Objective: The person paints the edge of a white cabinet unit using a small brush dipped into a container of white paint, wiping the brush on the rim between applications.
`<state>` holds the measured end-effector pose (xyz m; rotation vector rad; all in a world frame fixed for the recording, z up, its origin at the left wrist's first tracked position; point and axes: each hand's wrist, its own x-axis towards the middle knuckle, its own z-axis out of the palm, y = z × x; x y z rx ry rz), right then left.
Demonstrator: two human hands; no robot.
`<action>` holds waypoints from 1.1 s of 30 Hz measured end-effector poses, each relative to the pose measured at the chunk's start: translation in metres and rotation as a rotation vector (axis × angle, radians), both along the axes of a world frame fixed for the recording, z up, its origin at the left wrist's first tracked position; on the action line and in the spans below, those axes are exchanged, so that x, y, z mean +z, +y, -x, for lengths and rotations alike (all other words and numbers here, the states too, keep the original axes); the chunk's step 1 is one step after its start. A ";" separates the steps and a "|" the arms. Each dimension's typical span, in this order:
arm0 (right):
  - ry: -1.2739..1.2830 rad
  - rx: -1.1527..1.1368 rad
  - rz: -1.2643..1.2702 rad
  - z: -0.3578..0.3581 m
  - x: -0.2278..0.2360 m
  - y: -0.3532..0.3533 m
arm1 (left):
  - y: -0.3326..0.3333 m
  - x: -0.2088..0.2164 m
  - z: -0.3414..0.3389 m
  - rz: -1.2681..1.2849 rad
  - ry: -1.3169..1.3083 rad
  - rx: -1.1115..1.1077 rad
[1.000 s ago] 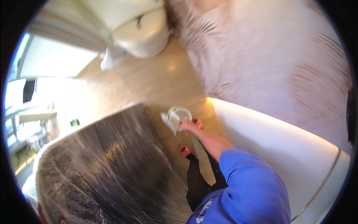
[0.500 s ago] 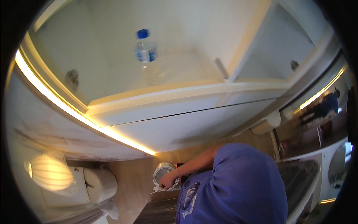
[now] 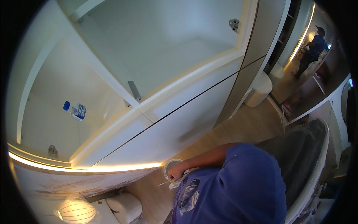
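Observation:
My right hand (image 3: 176,173) is closed at the end of my bent arm, low in front of my blue shirt. A thin white stick (image 3: 163,183) pokes out from under the fingers; its other end is hidden. Just beyond and beneath the fist is a round white bucket (image 3: 166,168) with a greyish inside, partly covered by the hand and forearm. Crumpled whitish material (image 3: 173,184) hangs beside the bucket, under the hand. My left hand does not show.
A doorless white cabinet (image 3: 194,78) fills the upper view, holding a blue-capped plastic bottle (image 3: 79,111). A light strip (image 3: 123,166) runs along its lower edge. Nearby are a glowing lantern (image 3: 76,210), a white rounded container (image 3: 128,206) and a plastic-covered dark surface (image 3: 302,149). A mirror reflects a person (image 3: 317,46).
The view has turned, so the cabinet and bottle have swung to the left and more of the right side shows. My right hand stays at the bucket with the stick.

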<state>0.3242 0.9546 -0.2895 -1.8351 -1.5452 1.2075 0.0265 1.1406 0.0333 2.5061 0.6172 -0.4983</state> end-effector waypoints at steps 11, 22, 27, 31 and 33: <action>0.124 -0.436 0.031 -0.032 -0.023 -0.137 | -0.029 -0.159 -0.090 0.972 0.276 0.265; 0.075 -1.062 0.110 -0.005 -0.026 -0.249 | -0.147 -0.271 -0.246 1.290 0.829 -0.155; 0.094 -1.458 0.081 0.029 -0.021 -0.251 | -0.103 -0.324 -0.286 1.621 1.122 -0.181; 0.283 -1.772 -0.095 0.053 -0.010 -0.232 | -0.143 -0.333 -0.280 1.034 0.529 -0.457; 0.450 -1.924 -0.239 0.060 -0.008 -0.223 | -0.178 -0.338 -0.278 1.028 0.231 -0.541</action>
